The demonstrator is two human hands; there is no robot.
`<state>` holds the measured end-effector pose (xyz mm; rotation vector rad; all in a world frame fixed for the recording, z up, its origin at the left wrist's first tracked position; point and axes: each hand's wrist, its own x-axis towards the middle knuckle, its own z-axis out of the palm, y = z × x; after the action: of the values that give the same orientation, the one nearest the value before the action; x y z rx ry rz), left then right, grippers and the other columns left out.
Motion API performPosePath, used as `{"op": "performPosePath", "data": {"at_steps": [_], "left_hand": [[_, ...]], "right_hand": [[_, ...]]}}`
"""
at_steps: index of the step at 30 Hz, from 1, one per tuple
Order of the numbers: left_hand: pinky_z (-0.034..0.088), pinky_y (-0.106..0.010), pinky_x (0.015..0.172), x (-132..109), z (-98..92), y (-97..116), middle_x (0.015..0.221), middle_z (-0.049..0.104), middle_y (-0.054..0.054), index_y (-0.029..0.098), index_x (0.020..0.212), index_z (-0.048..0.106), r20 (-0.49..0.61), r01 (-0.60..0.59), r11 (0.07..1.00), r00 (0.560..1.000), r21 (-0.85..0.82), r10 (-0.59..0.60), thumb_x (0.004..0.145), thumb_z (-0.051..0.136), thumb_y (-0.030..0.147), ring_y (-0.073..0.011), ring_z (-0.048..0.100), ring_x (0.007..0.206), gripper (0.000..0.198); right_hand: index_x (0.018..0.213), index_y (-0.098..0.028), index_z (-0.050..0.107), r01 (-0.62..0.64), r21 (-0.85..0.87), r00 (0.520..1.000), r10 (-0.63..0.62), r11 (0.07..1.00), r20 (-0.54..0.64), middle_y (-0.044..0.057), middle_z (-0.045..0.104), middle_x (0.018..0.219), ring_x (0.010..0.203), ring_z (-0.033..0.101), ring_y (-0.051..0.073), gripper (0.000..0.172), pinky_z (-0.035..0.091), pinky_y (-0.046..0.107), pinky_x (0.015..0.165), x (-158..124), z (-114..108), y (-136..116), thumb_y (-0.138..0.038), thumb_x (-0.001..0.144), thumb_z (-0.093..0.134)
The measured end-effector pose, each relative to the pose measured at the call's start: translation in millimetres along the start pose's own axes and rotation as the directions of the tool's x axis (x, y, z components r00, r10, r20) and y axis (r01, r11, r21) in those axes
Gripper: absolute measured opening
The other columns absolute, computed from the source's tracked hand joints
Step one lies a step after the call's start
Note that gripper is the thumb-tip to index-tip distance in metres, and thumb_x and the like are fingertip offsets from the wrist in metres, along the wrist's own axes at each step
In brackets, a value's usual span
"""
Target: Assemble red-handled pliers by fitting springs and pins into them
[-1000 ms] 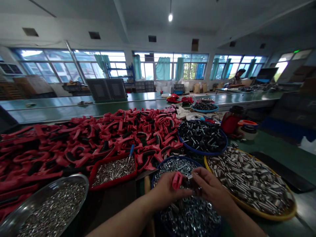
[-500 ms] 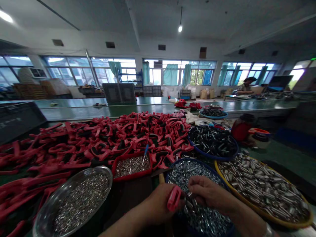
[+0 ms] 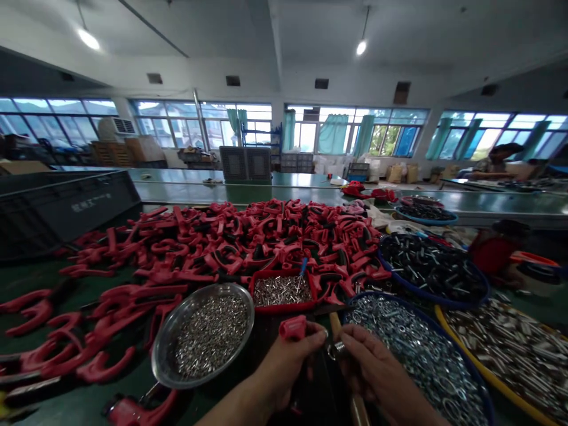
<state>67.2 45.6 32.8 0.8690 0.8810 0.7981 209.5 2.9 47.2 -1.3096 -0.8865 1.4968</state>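
Note:
My left hand (image 3: 284, 364) is closed around a pink plastic handle piece (image 3: 293, 327), whose hollow end sticks up above the fingers. Just to its right, my right hand (image 3: 375, 367) pinches a small metal coil spring (image 3: 339, 348) between thumb and fingers. A shiny ring-like bit shows beside the spring, too small to make out. The fingertips of both hands nearly meet. Under and behind them lies a tool with a wooden handle (image 3: 335, 325), partly covered by my right hand. Close on the right stands a blue basket (image 3: 481, 384) of small metal rings.
A steel bowl (image 3: 162, 367) of small metal pins and a red tray (image 3: 284, 308) of rivets with a blue-handled screwdriver (image 3: 303, 266) stand left. Pink frames (image 3: 248, 236) pile up behind. A yellow basket (image 3: 501, 378) holds metal parts; black parts (image 3: 426, 266) fill another.
The view has turned left. Both hands have moved from over the blue basket to the dark spot left of it, and the pink piece has tilted. My right hand has come away with the spring.

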Motion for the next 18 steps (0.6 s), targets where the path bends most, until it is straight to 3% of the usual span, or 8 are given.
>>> {"op": "performPosePath", "data": {"at_steps": [6,10,15,18], "left_hand": [[0.033,-0.013,0.040,-11,-21.2,5,0.058,0.054,0.002,0.013,0.087,0.059,0.017,0.033,0.996,0.999,-0.078,-0.032,0.063,0.069,0.032,-0.0056,0.045,0.047,0.032],[0.033,-0.013,0.038,-11,-28.3,2,0.053,0.054,0.003,0.014,0.080,0.057,-0.077,0.074,0.974,0.993,-0.216,-0.092,0.065,0.068,0.027,-0.0064,0.047,0.043,0.023],[0.039,-0.013,0.043,-4,-29.5,-6,0.066,0.060,-0.001,0.014,0.081,0.058,-0.080,0.153,0.864,0.973,-0.480,-0.216,0.067,0.069,0.022,-0.0083,0.057,0.053,0.019],[0.040,-0.012,0.043,-5,-26.8,-6,0.061,0.059,0.000,0.013,0.079,0.059,-0.091,0.165,0.810,0.962,-0.563,-0.259,0.070,0.066,0.017,-0.0064,0.056,0.049,0.012]], "right_hand": [[0.077,-0.020,0.051,-0.001,-0.025,1.000,0.001,1.000,-0.019,-0.008,0.051,0.049,0.038,0.042,0.003,0.041,0.025,0.011,0.033,11,31,2,-0.056,0.061,0.063],[0.078,-0.020,0.050,0.015,-0.074,0.999,-0.018,0.997,-0.045,-0.007,0.052,0.048,0.035,0.040,0.003,0.042,0.024,0.011,0.032,19,35,7,-0.058,0.064,0.061],[0.082,-0.021,0.049,0.048,-0.045,0.995,-0.052,0.998,-0.090,-0.009,0.050,0.047,0.035,0.041,0.003,0.036,0.026,0.010,0.031,26,42,17,-0.051,0.067,0.062],[0.080,-0.021,0.049,0.068,-0.004,0.993,-0.068,0.998,-0.097,-0.008,0.052,0.050,0.036,0.043,0.003,0.035,0.027,0.009,0.031,29,45,22,-0.050,0.067,0.063]]}}
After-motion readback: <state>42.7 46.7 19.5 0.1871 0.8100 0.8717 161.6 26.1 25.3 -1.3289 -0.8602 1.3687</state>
